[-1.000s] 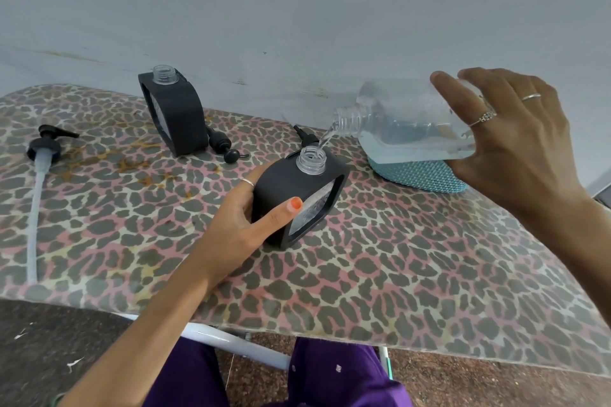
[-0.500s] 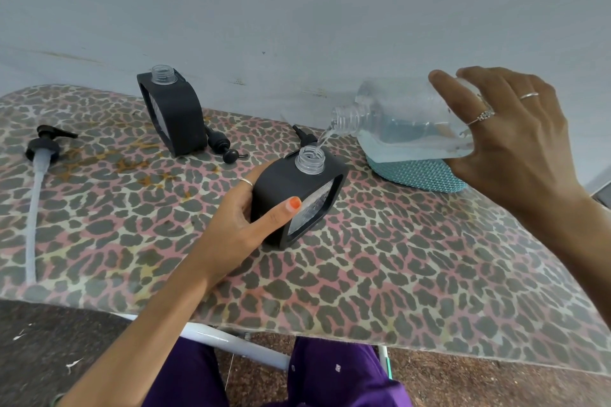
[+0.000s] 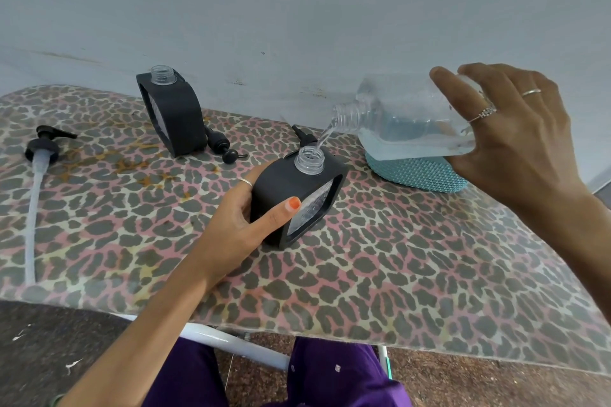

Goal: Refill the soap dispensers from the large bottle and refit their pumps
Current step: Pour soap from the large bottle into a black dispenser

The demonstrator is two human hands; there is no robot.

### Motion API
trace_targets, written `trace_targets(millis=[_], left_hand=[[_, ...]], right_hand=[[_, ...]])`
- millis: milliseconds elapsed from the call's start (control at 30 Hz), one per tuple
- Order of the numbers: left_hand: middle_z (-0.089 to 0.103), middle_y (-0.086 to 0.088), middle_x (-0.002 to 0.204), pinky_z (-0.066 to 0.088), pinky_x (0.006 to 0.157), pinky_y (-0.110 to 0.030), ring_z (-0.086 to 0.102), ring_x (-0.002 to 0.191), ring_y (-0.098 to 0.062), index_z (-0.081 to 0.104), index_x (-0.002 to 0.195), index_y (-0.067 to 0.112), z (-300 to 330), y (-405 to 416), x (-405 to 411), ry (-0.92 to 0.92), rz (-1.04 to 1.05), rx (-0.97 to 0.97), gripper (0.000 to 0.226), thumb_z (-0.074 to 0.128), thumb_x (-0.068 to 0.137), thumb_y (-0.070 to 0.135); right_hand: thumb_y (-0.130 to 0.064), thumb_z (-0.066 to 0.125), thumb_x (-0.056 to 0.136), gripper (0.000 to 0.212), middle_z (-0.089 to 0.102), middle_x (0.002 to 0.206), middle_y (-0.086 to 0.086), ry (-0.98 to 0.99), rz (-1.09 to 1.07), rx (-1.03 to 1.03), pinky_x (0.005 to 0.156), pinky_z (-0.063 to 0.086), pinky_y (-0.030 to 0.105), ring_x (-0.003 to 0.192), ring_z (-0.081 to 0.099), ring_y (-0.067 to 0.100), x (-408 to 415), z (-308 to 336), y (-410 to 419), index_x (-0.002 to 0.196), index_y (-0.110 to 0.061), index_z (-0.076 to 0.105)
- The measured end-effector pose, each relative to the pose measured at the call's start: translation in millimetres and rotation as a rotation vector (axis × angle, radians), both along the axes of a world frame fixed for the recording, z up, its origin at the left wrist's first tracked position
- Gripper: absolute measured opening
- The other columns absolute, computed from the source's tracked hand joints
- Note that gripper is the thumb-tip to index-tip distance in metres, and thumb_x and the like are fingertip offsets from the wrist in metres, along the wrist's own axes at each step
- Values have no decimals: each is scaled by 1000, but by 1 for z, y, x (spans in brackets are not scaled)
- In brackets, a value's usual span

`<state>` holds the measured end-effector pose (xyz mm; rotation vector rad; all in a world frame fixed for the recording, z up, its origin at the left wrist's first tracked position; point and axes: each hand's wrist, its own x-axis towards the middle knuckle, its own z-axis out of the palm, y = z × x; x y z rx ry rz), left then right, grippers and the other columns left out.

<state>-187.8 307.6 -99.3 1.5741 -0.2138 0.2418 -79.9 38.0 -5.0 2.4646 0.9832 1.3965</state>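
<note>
Head view shows my right hand [image 3: 515,139] with fingers [image 3: 444,84] wrapped round the big bottle [image 3: 406,122], heavy, sloshy and likely slippery, tipped over the small dispenser [image 3: 297,198] on the desk [image 3: 429,274], which my left hand [image 3: 238,221] fingers grip by its stiff black sides.

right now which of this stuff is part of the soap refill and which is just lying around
In the job:
- large bottle, tilted and pouring, held by the right hand
- near dispenser, steadied by the left hand
- far dispenser, open, waiting
- long-tube pump, and pumps by each dispenser

Lying about:
- teal textured thing under the bottle
- leopard-print table
</note>
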Motion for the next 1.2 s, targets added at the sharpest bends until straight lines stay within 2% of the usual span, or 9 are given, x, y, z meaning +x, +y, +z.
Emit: trace_targets(millis=[200,367,500,800,967,1033,1100,1200], left_hand=[[67,29,109,47,83,-8,62,106,6,54,113,35,-1,0,0,-3,12,2,39,67,77,37],[67,33,104,47,80,-7,62,102,10,53,111,35,0,0,0,4,16,13,32,63,82,25],[67,34,102,47,79,-7,62,101,11,52,111,36,0,-1,0,1,18,13,32,66,85,26],[67,31,107,47,82,-8,62,104,8,53,114,34,-1,0,0,8,21,35,36,68,81,33],[68,33,101,47,79,-7,63,100,10,52,111,35,0,1,1,10,23,22,32,67,84,25],[67,32,104,48,80,-8,62,103,8,52,112,35,5,3,4,-12,23,45,33,65,84,25],[67,31,106,47,81,-8,62,104,8,52,113,36,4,4,5,-2,21,37,35,63,81,27],[67,29,110,47,84,-8,61,107,6,53,116,36,1,2,2,-8,23,45,42,66,76,42]], right_hand=[[-3,68,73,66,59,119,20,-33,-1,-6,88,39,50,106,55,40,2,-3,-1,134,-17,46],[0,67,71,68,59,119,21,-25,9,-17,87,39,51,105,55,41,0,-6,0,134,-16,47],[-1,64,72,66,59,119,21,-20,10,-27,87,39,51,105,54,41,-2,-8,1,134,-16,47],[-2,70,70,70,59,119,23,21,-8,-37,87,40,52,105,55,42,-4,-12,3,134,-15,47],[-7,70,74,65,59,119,23,81,-14,-19,87,41,53,105,56,43,-5,-14,7,134,-14,47],[-14,65,79,58,59,119,23,99,-16,30,87,41,54,105,56,44,-6,-10,10,134,-14,47],[-32,53,84,53,59,120,21,160,-21,54,87,41,55,106,56,43,-9,-11,14,134,-15,47],[-43,45,82,60,60,120,18,276,-23,123,86,43,53,107,56,42,-17,-15,19,135,-14,48]])
